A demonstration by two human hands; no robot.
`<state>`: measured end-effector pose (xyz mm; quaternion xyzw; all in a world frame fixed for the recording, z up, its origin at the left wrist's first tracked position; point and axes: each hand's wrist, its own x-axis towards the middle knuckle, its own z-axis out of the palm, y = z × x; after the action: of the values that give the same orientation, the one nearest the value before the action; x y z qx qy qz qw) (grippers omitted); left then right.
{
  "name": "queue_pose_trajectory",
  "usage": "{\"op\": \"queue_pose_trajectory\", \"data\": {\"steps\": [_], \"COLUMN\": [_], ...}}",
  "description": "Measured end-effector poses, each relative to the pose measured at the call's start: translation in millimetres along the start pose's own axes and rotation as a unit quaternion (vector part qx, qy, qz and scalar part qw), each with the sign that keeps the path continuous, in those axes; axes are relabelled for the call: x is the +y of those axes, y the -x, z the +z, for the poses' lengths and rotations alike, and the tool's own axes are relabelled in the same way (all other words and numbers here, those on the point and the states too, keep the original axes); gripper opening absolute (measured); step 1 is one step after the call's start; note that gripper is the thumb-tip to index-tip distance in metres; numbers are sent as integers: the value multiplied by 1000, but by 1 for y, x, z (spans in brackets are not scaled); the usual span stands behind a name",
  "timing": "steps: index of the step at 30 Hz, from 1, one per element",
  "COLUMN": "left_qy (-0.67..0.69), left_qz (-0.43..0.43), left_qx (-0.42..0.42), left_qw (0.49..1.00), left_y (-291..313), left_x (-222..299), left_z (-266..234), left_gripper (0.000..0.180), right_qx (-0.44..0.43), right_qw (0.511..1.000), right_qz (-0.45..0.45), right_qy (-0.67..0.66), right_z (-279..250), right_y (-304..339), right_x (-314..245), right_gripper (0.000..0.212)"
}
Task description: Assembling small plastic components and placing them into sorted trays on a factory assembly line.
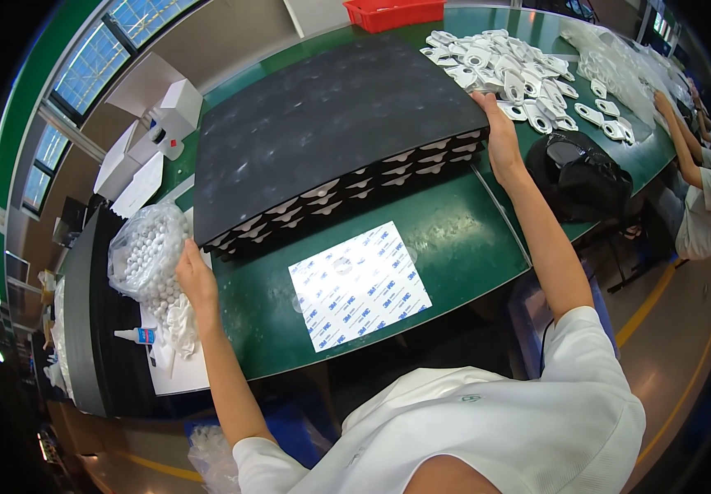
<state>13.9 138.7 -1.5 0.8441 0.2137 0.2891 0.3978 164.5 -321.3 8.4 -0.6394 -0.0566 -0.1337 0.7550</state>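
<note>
A wide stack of black foam trays (331, 115) lies across the table in front of me. Pale parts show in rows of gaps along its near side, and a flat black sheet forms its top. My left hand (197, 280) grips the stack's near left corner, its fingers partly hidden behind the edge. At the right end, my right hand (499, 136) is closed on the near corner, thumb at the top edge. Nearer to me lies a white sheet with blue print (360, 288), with clear round pieces at its edges.
White flat parts with round holes (508, 70) are heaped at the far right, near a black bag (578, 177). At left are a bag of white balls (146, 251), a small glue bottle (136, 336) and black boards (96, 321). A red bin (392, 12) stands behind; a co-worker (705, 189) sits right.
</note>
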Motion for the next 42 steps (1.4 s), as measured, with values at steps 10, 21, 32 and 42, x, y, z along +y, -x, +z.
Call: {"op": "queue_pose_trajectory", "data": {"steps": [10, 21, 32, 42], "left_qy": [-20, 102, 643, 690], "left_qz": [22, -6, -366, -443], "left_qx": [18, -34, -214, -99], "left_qw": [999, 994, 638, 564], "left_y": [0, 27, 61, 67], "left_x": [4, 25, -5, 9], "left_z": [0, -51, -60, -41], "left_gripper": [41, 24, 28, 30], "right_qx": [2, -44, -125, -122], "right_qw": [1000, 835, 755, 918], "right_qz": [-7, -268, 236, 55], "right_qy": [4, 479, 598, 373], "right_z": [-4, -88, -281, -218], "right_y": [-3, -30, -116, -138], "right_x": [3, -76, -34, -25], "right_gripper": [59, 37, 70, 53]}}
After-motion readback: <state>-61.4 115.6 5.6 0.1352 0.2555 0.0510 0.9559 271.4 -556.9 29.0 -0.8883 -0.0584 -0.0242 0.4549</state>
